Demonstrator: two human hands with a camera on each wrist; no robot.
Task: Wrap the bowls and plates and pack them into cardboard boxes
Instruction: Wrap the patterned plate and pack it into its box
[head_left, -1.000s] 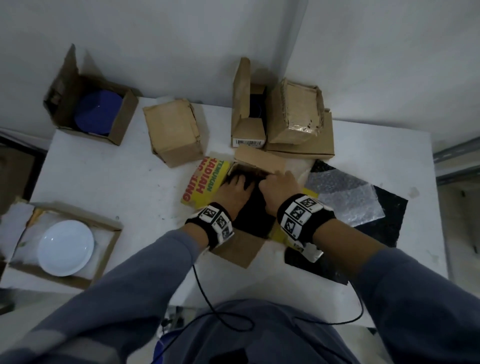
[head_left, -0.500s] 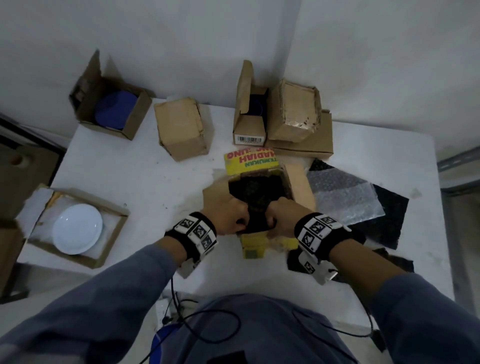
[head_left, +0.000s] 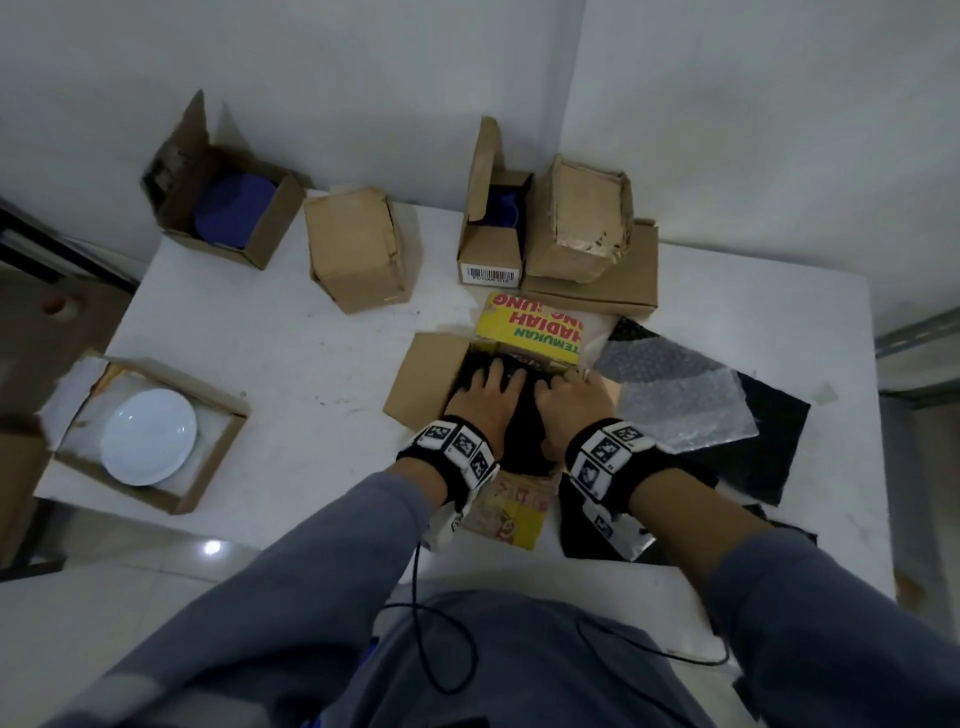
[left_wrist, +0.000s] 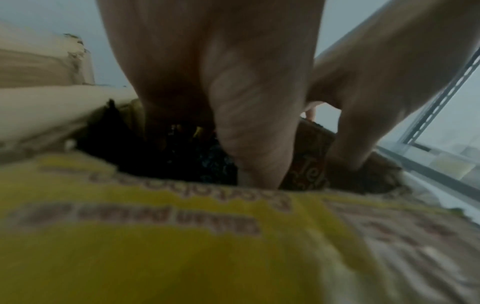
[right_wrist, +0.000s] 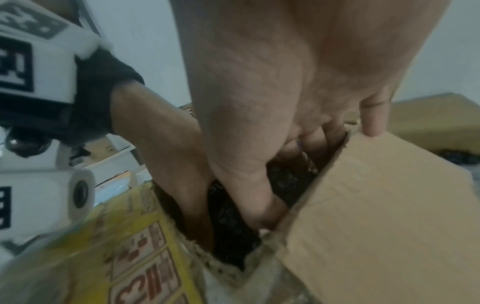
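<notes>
- Left hand (head_left: 485, 400), fingers spread, presses the black-wrapped bundle (head_left: 524, 441) down inside the yellow printed box (head_left: 535, 325) at frame centre.
- Right hand (head_left: 569, 402) presses beside it, fingers extended into the box.
- White plate (head_left: 148, 438) sits in an open box (head_left: 208, 483) at left.

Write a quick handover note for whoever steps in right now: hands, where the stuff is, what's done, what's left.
Left hand and right hand: both press the black-wrapped bundle down into the yellow printed box; flaps are open.
White plate: unwrapped, in an open box at the table's left edge.
Blue items sit in two open boxes, far left and centre back.
Bubble wrap lies right of the yellow box.
Left: seat the bundle, close the flaps, wrap the plate.
</notes>
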